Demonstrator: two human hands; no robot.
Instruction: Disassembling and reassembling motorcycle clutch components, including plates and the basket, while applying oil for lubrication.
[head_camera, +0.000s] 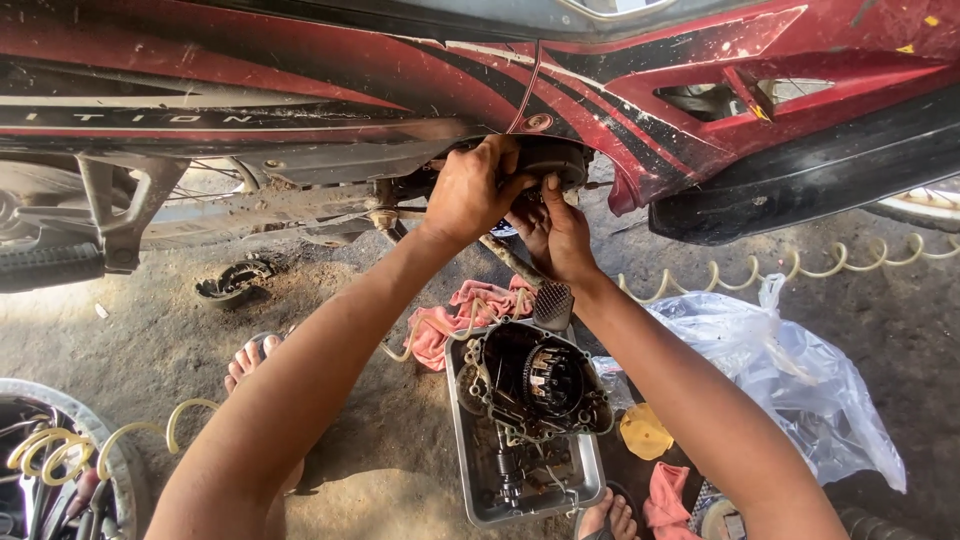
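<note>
Two bare forearms are filling the bottom of the shot, reaching up under a red motorbike (620, 90). The left hand (475, 190) is curling over the top of a dark round engine part (553, 160) tucked under the fairing, fingers wrapping tight around its edge. The right hand (555, 235) is sitting just below and a bit to the right of that grip, fingers pushing up against the underside of the same part; can't tell if it's actually pinching anything.

Straight below the hands, a metal tray (590, 480) is resting on the dirt with an engine cover (535, 385) and small greasy bits in it. A pink rag (450, 320) is lying just left of the tray's top edge, a clear plastic bag (790, 380) is sitting off to the right of the wrists, and a coiled yellow air hose (800, 270) is trailing along the ground behind it.
</note>
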